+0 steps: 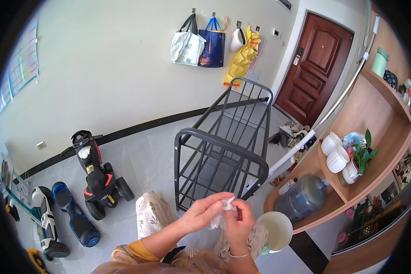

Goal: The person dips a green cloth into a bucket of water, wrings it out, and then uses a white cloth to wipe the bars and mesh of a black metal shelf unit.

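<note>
Over my lap, both hands pinch a crumpled, thin white piece (218,222). Whether it is plastic, tissue or cloth I cannot tell. My left hand (201,213) reaches across from the left, thumb and fingers closed at its top. My right hand (240,228), with a bracelet at the wrist, is closed on the same piece from the other side. Beyond my hands stands a black metal rack (221,150) with barred ends and mesh shelves. A whitish bucket (278,230) sits on the floor beside my right knee.
At left stand a black-and-red ride-on toy (98,173), a blue hoverboard (74,214) and a white one (48,219). A wooden shelf unit (379,98) curves along the right, with a large water bottle (303,196). Shoes (290,137) lie near the brown door (314,68).
</note>
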A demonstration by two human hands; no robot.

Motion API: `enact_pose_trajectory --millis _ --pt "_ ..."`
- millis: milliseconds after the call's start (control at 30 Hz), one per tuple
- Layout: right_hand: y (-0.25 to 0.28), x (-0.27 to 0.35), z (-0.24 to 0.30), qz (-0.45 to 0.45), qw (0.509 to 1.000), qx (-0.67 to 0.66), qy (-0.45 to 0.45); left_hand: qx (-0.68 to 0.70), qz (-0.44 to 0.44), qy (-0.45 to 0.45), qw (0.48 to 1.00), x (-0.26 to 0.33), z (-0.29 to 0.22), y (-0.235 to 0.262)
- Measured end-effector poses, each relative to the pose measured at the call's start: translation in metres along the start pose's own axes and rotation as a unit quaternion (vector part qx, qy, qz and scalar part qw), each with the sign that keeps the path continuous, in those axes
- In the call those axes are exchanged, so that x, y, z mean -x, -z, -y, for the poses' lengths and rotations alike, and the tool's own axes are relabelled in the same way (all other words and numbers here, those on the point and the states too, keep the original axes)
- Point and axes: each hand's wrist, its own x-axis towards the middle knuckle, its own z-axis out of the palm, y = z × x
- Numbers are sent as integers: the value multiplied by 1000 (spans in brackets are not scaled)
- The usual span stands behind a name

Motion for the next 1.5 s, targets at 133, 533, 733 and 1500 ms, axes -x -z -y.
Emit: enact_pose_trajectory --millis 133,533,733,1500 --pt "-8 -24 21 -25 996 -54 67 -42 -10 -70 997 -11 -30 -2" --pt "-48 -143 65 -5 933 166 318 -319 -411 -272 809 -63 -28 92" --pt "-133 -159 48 122 867 295 382 -44 -350 -221 909 -86 -5 118" --pt "-16 -147 37 92 825 462 313 -89 -494 -241 831 -126 2 118"
